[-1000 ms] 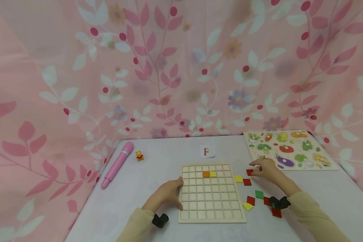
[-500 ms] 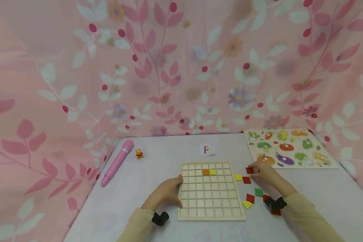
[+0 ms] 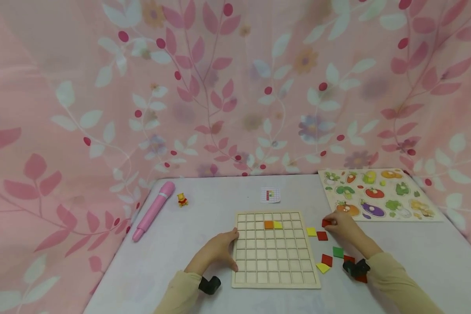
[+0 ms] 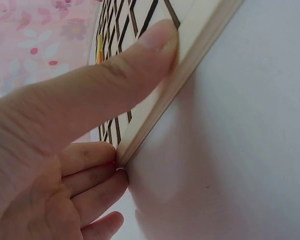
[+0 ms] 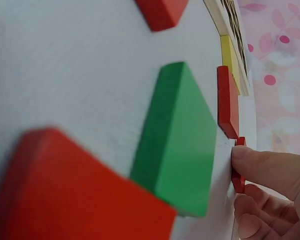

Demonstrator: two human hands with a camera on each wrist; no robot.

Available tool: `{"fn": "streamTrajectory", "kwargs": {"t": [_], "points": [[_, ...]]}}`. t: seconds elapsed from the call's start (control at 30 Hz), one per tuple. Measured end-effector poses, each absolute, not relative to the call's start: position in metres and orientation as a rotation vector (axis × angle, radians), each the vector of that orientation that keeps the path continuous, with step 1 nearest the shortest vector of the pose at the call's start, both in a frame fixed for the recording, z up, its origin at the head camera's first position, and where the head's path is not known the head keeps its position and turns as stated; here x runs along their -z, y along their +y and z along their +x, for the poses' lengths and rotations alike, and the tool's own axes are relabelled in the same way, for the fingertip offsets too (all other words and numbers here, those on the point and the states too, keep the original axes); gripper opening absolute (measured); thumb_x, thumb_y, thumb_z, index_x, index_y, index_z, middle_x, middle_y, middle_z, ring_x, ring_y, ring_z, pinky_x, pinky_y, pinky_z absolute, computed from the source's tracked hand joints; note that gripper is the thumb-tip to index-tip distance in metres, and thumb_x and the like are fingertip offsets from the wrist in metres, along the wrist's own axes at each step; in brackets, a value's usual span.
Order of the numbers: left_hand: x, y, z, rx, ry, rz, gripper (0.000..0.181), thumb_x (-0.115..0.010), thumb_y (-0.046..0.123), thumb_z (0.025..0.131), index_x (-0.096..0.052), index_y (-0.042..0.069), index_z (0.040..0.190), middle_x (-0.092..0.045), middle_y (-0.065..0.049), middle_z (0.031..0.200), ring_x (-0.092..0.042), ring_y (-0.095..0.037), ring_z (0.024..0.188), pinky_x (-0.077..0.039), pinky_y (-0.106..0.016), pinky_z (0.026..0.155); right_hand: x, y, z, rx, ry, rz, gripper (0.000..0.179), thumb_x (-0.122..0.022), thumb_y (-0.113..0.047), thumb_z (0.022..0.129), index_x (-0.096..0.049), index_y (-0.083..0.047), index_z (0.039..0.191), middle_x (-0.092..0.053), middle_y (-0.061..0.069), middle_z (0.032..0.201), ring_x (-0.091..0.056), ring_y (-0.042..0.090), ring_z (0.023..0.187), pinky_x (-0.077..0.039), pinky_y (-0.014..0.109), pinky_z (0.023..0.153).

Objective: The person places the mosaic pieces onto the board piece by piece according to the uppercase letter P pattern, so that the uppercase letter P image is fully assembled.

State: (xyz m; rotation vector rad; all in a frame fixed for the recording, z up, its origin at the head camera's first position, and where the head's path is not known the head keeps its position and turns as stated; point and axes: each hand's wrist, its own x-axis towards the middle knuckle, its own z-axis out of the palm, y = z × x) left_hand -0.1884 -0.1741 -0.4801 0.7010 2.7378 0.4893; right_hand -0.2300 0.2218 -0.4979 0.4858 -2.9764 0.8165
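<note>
A wooden grid board (image 3: 272, 265) lies flat on the table. My left hand (image 3: 218, 250) rests along its left edge; in the left wrist view the thumb (image 4: 152, 50) lies on the rim and the fingertips touch the side. An orange tile (image 3: 268, 224) and a yellow tile (image 3: 278, 224) sit side by side in the upper cells. Right of the board, my right hand (image 3: 347, 227) pinches a small red tile (image 5: 238, 175) between thumb and fingers, partly covering it. Another red tile (image 3: 322, 236) and a yellow tile (image 3: 312, 231) lie close by.
Nearer me lie a green tile (image 3: 338, 252), a yellow tile (image 3: 323, 267) and more red tiles (image 3: 327, 260), some partly behind the right wrist camera. A vegetable puzzle board (image 3: 384, 198), printed card (image 3: 270, 195), bear figurine (image 3: 182, 199) and pink pen-like stick (image 3: 154, 211) lie further off.
My right hand has come down to the far red tile and now pinches it. The left hand has stayed at the board's edge.
</note>
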Motion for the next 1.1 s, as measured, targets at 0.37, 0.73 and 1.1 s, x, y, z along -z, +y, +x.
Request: {"fn": "streamTrajectory", "kwargs": {"t": [0.37, 0.73, 1.1], "points": [[0.477, -0.172, -0.19, -0.437, 2.743, 0.697, 0.1, -0.087, 0.037, 0.047, -0.044, 0.001, 0.13, -0.034, -0.014, 0.138, -0.037, -0.027, 0.122, -0.032, -0.036, 0.098, 0.486, 0.222, -0.236, -0.815, -2.937, 0.511, 0.022, -0.071, -0.009, 0.075, -0.065, 0.0, 0.094, -0.056, 0.002, 0.077, -0.05, 0.018, 0.068, -0.047, 0.034, 0.061], [0.479, -0.172, -0.189, -0.444, 2.73, 0.683, 0.098, -0.087, 0.037, 0.046, -0.046, 0.002, 0.128, -0.035, -0.013, 0.138, -0.037, -0.027, 0.122, -0.032, -0.035, 0.098, 0.472, 0.205, -0.238, -0.837, -2.872, 0.636, 0.031, -0.072, -0.006, 0.072, -0.063, 0.008, 0.098, -0.048, 0.001, 0.071, -0.043, 0.014, 0.061, -0.041, 0.023, 0.05], [0.481, -0.172, -0.189, -0.429, 2.734, 0.659, 0.1, -0.087, 0.035, 0.047, -0.044, 0.001, 0.13, -0.033, -0.012, 0.139, -0.035, -0.026, 0.123, -0.031, -0.035, 0.099, 0.462, 0.191, -0.236, -0.872, -2.735, 0.96, 0.026, -0.073, -0.007, 0.073, -0.067, 0.002, 0.097, -0.045, -0.001, 0.071, -0.038, 0.01, 0.059, -0.036, 0.021, 0.048]]}}
